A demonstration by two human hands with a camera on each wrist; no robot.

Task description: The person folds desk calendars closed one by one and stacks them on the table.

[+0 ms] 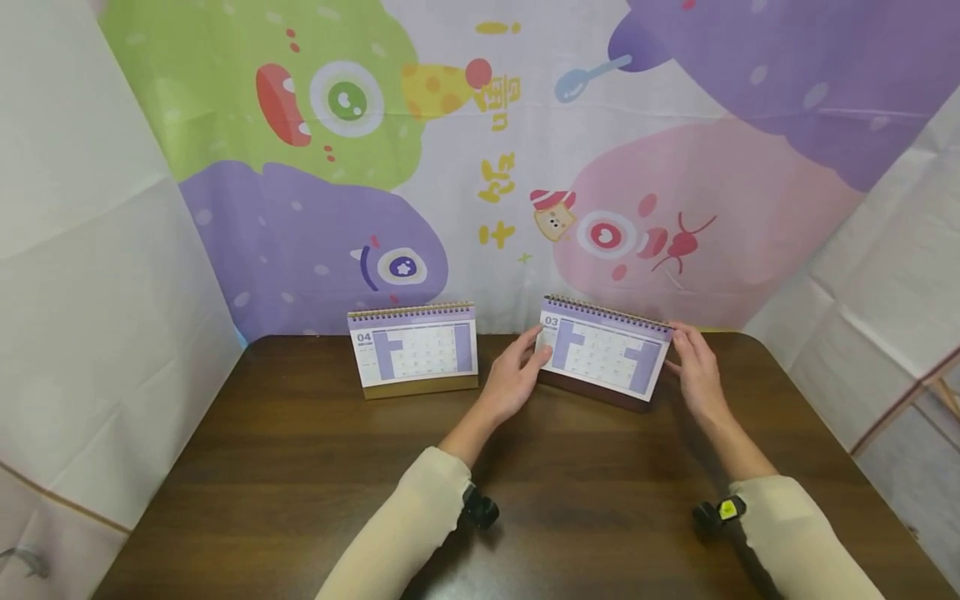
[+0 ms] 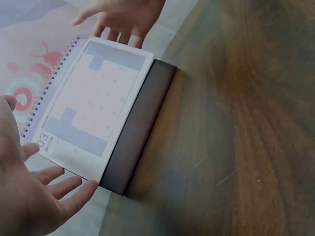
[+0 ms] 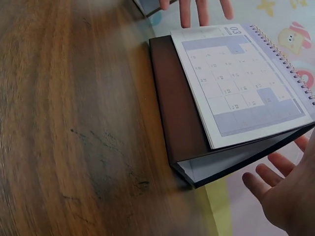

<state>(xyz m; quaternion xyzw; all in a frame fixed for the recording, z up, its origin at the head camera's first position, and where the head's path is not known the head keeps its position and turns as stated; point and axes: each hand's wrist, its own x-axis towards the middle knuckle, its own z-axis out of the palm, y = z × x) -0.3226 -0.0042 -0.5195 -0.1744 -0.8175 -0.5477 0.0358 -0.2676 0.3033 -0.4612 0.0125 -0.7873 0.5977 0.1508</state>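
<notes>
Since the purple-and-white 03 desk calendar (image 1: 603,350) stands propped on its dark brown base (image 2: 140,128) upon the wood-grain counter (image 1: 300,475), setting it up looks mostly done. To its left, the 04 desk calendar (image 1: 416,346) also stands on its own base, with neither grip touching it, and seems finished. The 03 calendar is turned at an angle to the 04, so if a straight row is wanted, lining them up appears to be what is left, along with letting go.

The 03 calendar lies between the person's two grips. At its left edge is the left grip (image 1: 512,385), fingers extended and spread wide, with the thumb near the front of the page; the fingertips are at the edge or just beside it. At its right edge, near the upper corner, is the right grip (image 1: 699,375), fingers loosely bent and not closed around anything. Whether either grip presses on the calendar cannot be told for certain.

Behind the 03 calendar hangs a cartoon-printed backdrop (image 1: 495,287) with pink, purple and green creatures. Nearer the viewer than the calendar, both arms wear light cream sleeves (image 1: 405,517).
</notes>
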